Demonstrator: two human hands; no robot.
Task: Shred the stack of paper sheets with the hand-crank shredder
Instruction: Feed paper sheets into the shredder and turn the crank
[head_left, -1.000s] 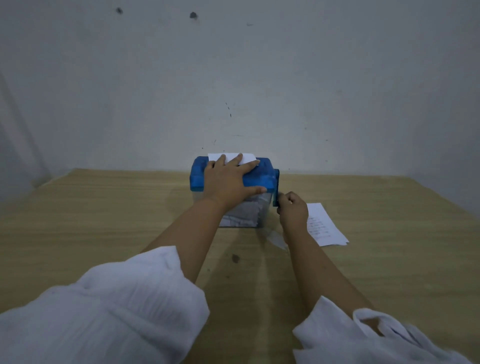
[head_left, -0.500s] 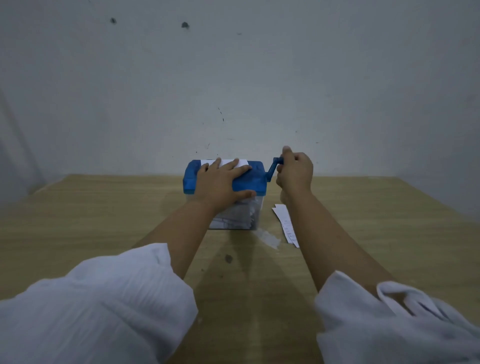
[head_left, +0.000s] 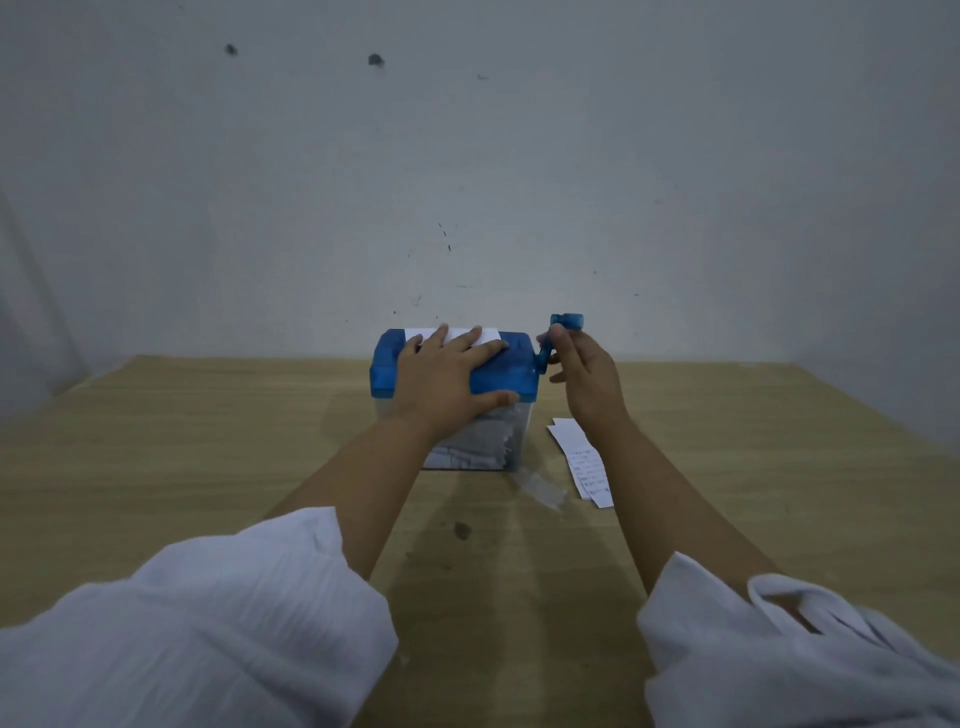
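Blue-lidded shredder (head_left: 506, 371) holds shreds (head_left: 478, 447) in clear bin (head_left: 385, 411); right hand (head_left: 587, 384) pinches crank (head_left: 567, 320).

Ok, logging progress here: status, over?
Left hand flat on shredder. Right hand pinching crank. Sheet in slot. Nothing blocking.

Both arms wear loose, crinkled white fabric, left sleeve (head_left: 208, 623) and right sleeve (head_left: 779, 654) bunched near the elbows.

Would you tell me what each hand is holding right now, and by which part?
The right hand pinches the crank by its knob. The left hand only presses flat on the shredder.
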